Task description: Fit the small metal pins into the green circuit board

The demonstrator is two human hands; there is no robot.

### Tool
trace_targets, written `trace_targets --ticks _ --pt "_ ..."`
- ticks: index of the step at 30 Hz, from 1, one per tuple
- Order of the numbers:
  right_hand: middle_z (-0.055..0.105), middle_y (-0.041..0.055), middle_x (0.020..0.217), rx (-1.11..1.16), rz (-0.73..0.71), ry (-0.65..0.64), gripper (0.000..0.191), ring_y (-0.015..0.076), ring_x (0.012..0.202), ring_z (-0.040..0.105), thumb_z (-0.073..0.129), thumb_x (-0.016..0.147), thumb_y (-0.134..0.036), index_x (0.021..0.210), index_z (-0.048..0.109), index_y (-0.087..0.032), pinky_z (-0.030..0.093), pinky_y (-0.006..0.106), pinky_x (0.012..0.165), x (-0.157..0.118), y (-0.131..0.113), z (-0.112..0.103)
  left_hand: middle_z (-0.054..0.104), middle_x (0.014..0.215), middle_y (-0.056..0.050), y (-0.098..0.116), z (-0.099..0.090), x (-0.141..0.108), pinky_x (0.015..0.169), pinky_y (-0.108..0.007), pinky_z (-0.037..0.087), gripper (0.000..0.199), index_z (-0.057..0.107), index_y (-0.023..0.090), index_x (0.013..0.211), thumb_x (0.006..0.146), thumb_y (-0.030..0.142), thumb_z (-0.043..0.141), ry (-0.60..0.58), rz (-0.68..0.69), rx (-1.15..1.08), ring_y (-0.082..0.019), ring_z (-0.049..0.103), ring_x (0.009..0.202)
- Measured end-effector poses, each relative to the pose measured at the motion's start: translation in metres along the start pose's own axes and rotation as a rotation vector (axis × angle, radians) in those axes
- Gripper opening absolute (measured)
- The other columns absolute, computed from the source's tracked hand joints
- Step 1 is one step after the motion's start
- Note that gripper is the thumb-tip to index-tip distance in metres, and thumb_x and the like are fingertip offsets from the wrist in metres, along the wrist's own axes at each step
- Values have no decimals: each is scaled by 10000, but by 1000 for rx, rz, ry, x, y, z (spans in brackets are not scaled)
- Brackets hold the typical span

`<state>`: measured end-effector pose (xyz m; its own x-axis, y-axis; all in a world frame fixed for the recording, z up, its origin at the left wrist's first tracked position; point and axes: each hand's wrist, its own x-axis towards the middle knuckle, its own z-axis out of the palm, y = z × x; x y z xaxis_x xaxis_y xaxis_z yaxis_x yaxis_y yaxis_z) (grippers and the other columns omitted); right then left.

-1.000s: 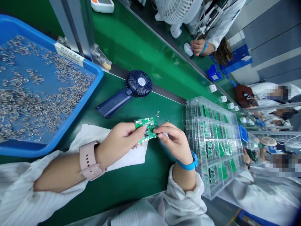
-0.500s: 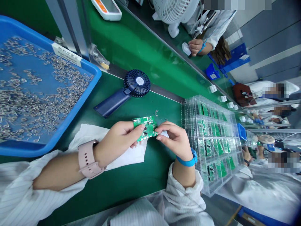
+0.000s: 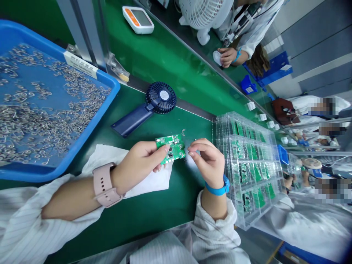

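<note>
Above green matting (image 3: 143, 216), the green circuit board (image 3: 176, 148) carries black chips.

No wording could be read. The white label (image 3: 80, 64) on the blue tray (image 3: 109, 85) at ten o'clock bore dark printed characters, too small to make out, and the white device's screen (image 3: 140, 19) at twelve o'clock was equally illegible.

Electronics factory: green workbench (image 3: 154, 216), circuit-board rack (image 3: 249, 168)

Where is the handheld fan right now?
In the head view, the navy handheld fan lies on the green bench, right of the blue tray, above the circuit board.
</note>
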<state>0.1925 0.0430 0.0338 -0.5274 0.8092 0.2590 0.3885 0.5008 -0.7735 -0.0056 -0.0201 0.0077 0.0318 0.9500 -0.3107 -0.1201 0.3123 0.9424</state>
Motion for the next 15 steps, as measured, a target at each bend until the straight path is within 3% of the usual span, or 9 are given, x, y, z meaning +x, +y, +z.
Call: trace_targets --ticks 4,9,15 --pt "664 28 852 -32 -71 52 108 178 826 613 632 850 -135 884 679 -226 505 359 753 -1 -3 1 532 450 23 0 0 1 472 -215 416 425 507 186 490 866 385 520 1 4 -10 -96 511 448" --pt "649 37 763 -72 -82 -4 166 182 760 596 533 904 -190 809 669 -201 477 370 729 -3 -7 -9 513 423 28 -2 1 1 450 -201 398 427 492 182 468 855 353 549 83 -13 -106 -81 491 427" --pt "677 44 798 -248 -75 -500 110 176 774 582 579 891 -230 850 669 -182 475 351 760 -5 -22 7 464 378 55 -9 4 5 413 -212 372 415 437 195 494 835 371 597 210 -70 -429 -82 457 376"
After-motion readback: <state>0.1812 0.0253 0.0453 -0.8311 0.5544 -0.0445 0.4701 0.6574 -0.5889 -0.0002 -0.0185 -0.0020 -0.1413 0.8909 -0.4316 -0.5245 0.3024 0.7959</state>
